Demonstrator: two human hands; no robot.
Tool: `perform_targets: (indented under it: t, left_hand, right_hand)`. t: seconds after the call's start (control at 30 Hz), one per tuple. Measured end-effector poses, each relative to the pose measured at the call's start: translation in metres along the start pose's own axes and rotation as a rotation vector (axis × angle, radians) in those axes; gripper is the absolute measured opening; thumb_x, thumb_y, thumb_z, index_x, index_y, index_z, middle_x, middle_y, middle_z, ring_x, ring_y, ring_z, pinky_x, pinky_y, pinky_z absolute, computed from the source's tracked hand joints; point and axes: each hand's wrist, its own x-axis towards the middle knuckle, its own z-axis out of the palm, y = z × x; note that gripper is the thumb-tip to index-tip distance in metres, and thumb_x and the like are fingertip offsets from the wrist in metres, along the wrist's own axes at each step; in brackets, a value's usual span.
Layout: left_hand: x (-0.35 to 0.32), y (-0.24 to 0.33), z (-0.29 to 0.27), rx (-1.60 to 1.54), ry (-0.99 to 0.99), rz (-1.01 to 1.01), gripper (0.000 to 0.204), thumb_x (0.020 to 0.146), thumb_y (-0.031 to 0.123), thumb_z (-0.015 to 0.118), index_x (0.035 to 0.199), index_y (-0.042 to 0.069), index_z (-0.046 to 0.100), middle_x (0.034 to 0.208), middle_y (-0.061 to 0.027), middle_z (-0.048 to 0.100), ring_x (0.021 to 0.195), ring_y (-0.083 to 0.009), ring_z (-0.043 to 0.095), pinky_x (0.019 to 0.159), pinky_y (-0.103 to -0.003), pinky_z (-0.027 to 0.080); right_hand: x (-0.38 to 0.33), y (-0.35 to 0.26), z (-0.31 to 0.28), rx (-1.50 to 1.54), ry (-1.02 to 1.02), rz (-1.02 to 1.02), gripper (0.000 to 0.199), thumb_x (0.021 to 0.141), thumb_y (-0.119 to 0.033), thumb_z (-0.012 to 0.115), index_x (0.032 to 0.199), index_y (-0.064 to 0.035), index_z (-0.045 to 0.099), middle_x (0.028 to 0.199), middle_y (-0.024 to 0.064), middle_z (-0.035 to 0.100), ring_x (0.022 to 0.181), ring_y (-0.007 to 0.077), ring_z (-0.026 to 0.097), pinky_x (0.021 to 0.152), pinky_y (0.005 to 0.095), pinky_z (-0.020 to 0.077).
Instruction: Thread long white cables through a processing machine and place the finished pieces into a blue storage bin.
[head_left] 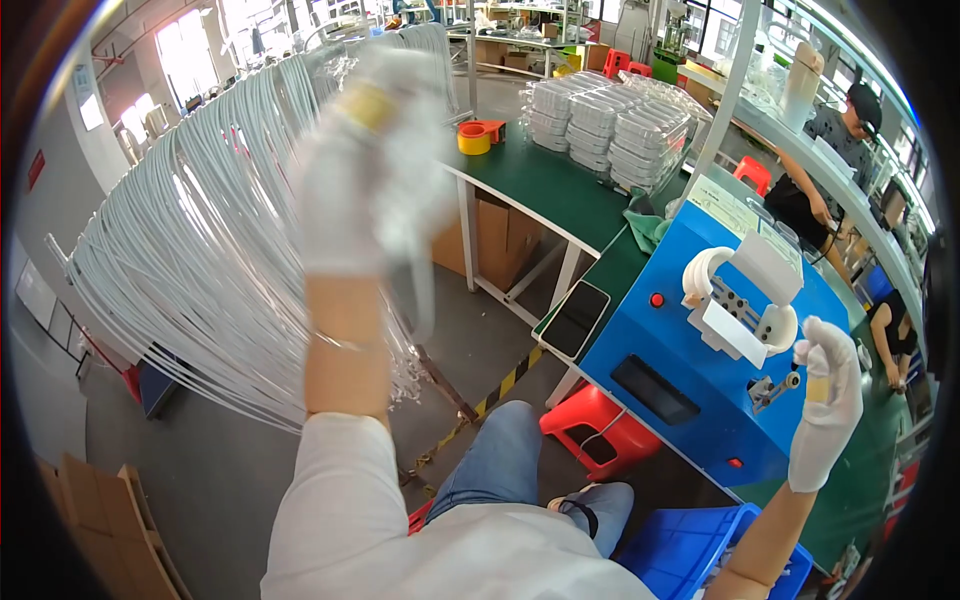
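Cables (200,225) droop in long downward curves to the left of our nearer left hand (365,170), whose blurred grip we cannot tell, while our right hand (830,405), fingers partly curled, grip likewise unclear, is beside the blue machine (640,335).

Hanging white cables (200,230), blue machine (680,345)

Cables (200,190) pale grey; machine (640,325) blue; tabletop (515,190) green; stool (632,440) red; floor tape (511,381) black-yellow striped.
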Motion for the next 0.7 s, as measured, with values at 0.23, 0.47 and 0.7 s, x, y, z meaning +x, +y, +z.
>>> perform_targets:
  t: [0.23,0.47,0.7]
  left_hand:
    - [-0.119,-0.269,0.055,0.621,-0.671,-0.171,0.015,0.081,0.018,0.058,0.080,0.005,0.064,0.064,-0.0098,0.060,0.062,-0.0246,0.062,0.057,-0.035,0.048]
    - [-0.057,-0.189,0.042,0.585,-0.416,-0.248,0.044,0.071,0.022,0.079,0.106,0.001,0.063,0.074,-0.0082,0.059,0.067,-0.0161,0.058,0.061,-0.029,0.047]
    - [-0.049,-0.118,0.022,-0.055,0.100,-0.068,0.026,0.093,0.028,0.054,0.080,0.006,0.054,0.054,0.0011,0.042,0.045,-0.0082,0.042,0.040,-0.021,0.037]
  right_hand:
    - [0.027,-0.078,0.060,0.814,-0.487,0.362,0.063,0.090,-0.042,0.054,0.127,0.0078,0.044,0.097,0.0179,0.062,0.059,0.0143,0.058,0.052,0.0232,0.0454]
    - [-0.005,-0.027,0.004,0.342,-0.573,0.450,0.036,0.087,-0.027,0.057,0.097,0.0068,0.065,0.050,0.0006,0.050,0.039,0.0036,0.036,0.038,0.0183,0.0240]
    - [-0.115,0.101,-0.091,1.481,-0.017,0.339,0.074,0.096,-0.056,0.027,0.148,-0.0087,0.004,0.067,0.0083,0.052,0.044,0.0159,0.044,0.045,0.0288,0.0421]
